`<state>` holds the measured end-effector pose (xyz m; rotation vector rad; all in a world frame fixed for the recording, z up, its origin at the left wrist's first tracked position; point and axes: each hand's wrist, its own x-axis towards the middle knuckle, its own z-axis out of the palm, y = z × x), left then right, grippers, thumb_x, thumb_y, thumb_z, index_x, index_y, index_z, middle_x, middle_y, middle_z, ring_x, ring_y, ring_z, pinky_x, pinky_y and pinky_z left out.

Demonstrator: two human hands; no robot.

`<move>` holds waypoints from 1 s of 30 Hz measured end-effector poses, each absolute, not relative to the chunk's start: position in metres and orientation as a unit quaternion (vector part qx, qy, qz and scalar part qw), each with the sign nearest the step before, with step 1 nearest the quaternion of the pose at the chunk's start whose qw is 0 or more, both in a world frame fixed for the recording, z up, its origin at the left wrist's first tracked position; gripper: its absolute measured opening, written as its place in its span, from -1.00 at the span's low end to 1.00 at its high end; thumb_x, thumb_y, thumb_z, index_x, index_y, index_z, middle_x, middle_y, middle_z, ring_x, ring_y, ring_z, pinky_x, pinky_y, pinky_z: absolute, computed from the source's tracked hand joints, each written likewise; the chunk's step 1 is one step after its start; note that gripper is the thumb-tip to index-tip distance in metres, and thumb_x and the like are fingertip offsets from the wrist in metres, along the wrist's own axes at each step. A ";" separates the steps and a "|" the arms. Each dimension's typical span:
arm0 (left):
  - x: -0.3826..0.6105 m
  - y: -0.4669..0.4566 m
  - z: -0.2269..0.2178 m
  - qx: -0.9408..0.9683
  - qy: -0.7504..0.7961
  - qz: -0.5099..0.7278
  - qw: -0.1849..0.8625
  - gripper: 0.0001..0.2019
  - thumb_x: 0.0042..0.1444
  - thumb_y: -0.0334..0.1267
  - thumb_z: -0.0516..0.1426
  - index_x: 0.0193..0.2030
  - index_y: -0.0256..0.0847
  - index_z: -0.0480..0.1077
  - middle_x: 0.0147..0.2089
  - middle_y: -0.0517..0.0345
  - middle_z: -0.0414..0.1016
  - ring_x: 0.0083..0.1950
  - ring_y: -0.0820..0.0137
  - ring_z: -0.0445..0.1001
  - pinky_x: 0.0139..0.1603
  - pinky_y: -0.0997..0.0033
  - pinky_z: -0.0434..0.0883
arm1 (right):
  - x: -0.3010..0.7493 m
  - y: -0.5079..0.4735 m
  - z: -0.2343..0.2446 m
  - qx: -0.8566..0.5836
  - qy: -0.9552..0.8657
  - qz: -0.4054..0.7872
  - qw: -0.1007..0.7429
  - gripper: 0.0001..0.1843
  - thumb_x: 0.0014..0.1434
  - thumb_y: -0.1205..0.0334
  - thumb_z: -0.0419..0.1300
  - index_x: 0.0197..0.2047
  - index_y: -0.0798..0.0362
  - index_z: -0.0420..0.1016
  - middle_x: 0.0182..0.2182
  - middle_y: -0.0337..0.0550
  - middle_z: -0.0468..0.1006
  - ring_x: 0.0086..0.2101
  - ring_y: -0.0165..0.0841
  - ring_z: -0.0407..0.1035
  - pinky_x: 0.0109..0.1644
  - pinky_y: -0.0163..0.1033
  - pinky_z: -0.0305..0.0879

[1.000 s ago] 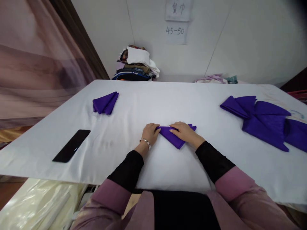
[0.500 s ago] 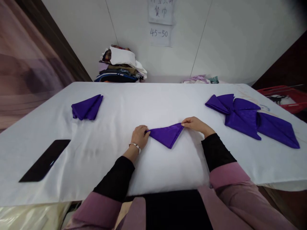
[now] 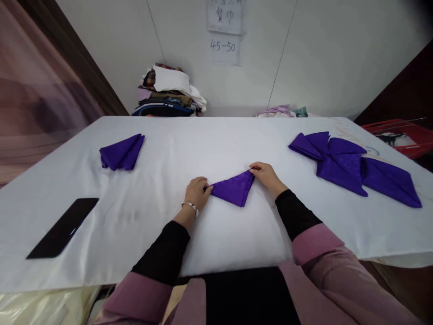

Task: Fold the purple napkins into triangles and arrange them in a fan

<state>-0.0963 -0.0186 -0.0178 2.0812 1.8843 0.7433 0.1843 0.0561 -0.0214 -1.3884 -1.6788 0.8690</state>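
A purple cloth napkin (image 3: 233, 188), folded into a triangle, stretches between my two hands just above or on the white-covered table (image 3: 162, 149). My left hand (image 3: 197, 194) pinches its narrow left tip, with thumb and fingers closed. At the upper right corner, my right hand (image 3: 265, 175) grips the folds between thumb and fingertips. The lower point of the napkin hangs toward me, its layered edges showing on the right side.
Another folded purple napkin (image 3: 122, 153) lies at the left, with a dark flat phone-like slab (image 3: 64, 228) nearer me. Several folded purple napkins (image 3: 341, 164) overlap at the right. Behind the table is a clothes pile (image 3: 169, 92); a red basket (image 3: 416, 140) stands far right.
My right hand has moved a little left and away from me, bringing the napkin's right corner along. The folds there sit slightly looser. My left hand stays in place.
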 end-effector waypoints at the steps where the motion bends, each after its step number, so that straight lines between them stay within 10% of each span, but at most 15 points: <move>1: -0.096 -0.019 -0.017 0.710 0.647 0.251 0.120 -0.90 0.08 -0.26 0.12 -0.43 -0.16 0.39 -0.03 0.06 0.47 0.05 0.21 0.36 0.08 0.14 0.32 | 0.185 0.056 -0.023 -0.550 -0.673 0.321 0.376 -0.79 -0.02 0.22 0.19 -0.26 0.05 0.54 -0.35 -0.19 0.56 -0.33 -0.33 0.39 -0.16 -0.18 0.27; 22: -0.093 -0.023 -0.011 0.690 0.680 0.224 0.104 -0.87 0.09 -0.20 0.12 -0.44 -0.14 0.38 0.00 0.07 0.45 0.08 0.15 0.33 0.03 0.07 0.31 | 0.190 0.051 -0.011 -0.579 -0.776 0.159 0.195 -0.84 0.12 0.27 0.13 -0.37 0.03 0.55 -0.33 -0.13 0.51 -0.27 -0.30 0.36 -0.18 -0.24 0.22; 30: -0.092 -0.023 -0.011 0.692 0.677 0.231 0.103 -0.92 0.08 -0.23 0.14 -0.41 -0.13 0.38 -0.02 0.07 0.45 0.07 0.17 0.33 0.02 0.09 0.31 | 0.164 0.031 0.004 -0.469 -0.804 0.168 0.325 -0.74 0.21 0.23 0.04 -0.12 -0.02 0.53 -0.01 -0.09 0.47 0.03 -0.24 0.29 0.12 -0.10 0.18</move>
